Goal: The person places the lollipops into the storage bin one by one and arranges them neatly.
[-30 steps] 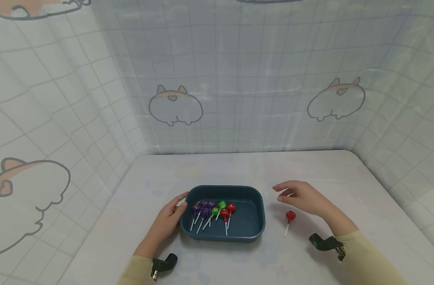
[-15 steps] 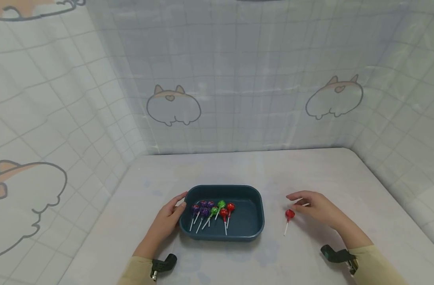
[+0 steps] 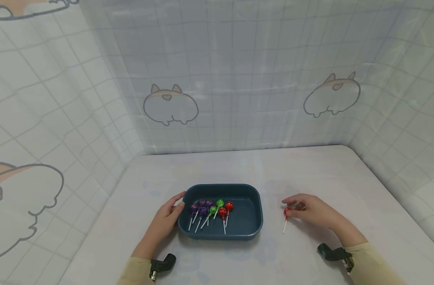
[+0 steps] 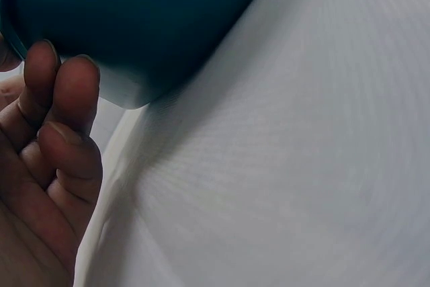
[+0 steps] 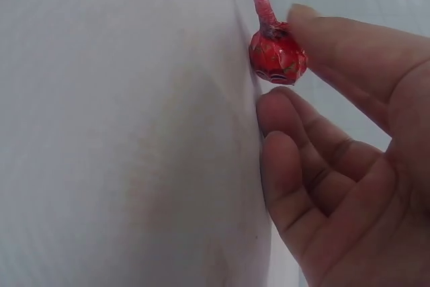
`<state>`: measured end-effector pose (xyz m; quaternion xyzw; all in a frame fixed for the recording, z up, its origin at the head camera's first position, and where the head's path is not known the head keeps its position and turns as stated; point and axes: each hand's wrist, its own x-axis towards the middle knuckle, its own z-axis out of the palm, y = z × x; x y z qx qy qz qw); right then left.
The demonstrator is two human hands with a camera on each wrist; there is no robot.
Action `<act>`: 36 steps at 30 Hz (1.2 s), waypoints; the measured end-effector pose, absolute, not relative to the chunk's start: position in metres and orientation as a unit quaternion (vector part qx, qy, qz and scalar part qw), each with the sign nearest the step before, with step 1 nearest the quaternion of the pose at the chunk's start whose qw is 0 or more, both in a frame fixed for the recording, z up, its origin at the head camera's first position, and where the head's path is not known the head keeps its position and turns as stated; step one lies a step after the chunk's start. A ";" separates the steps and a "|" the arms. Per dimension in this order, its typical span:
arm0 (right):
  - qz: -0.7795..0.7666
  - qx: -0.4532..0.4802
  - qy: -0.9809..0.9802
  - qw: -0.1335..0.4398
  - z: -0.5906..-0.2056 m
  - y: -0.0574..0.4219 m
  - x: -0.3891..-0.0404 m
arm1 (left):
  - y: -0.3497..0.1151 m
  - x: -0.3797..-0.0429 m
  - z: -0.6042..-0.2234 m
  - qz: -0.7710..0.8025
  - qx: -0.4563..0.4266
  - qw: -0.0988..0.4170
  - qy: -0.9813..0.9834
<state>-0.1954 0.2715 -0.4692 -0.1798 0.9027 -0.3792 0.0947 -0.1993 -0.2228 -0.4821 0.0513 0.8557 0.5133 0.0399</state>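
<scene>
My left hand rests at the left end of a dark teal tray, its fingers along the outer wall and the thumb near the rim. In the left wrist view, curled fingertips lie right at the tray wall. A red-wrapped lollipop lies on the table right of the tray, its white stick pointing toward me. My right hand is around its candy end. The thumb touches the wrapper, while the bent fingers stand just beside it with a gap. Inside the tray lie several purple lollipops, green ones and red ones.
The white table has a light cloth-like surface and a rounded far right corner. Pale grid-patterned curtains with cartoon animal drawings enclose it at the back and sides. A dark wrist mount sits on each forearm.
My right hand moved right and toward me, then came down around the single red lollipop, its thumb now at the wrapper. The left hand stays at the tray. The head view shifted slightly.
</scene>
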 end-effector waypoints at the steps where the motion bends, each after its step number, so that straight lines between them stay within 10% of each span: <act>1: -0.378 -0.186 0.902 0.094 -0.469 0.271 -0.195 | -0.223 -0.199 -0.482 0.514 0.051 0.041 0.855; 36: -0.404 -0.110 0.907 0.041 -0.461 0.268 -0.195 | -0.222 -0.200 -0.481 0.508 0.041 0.043 0.860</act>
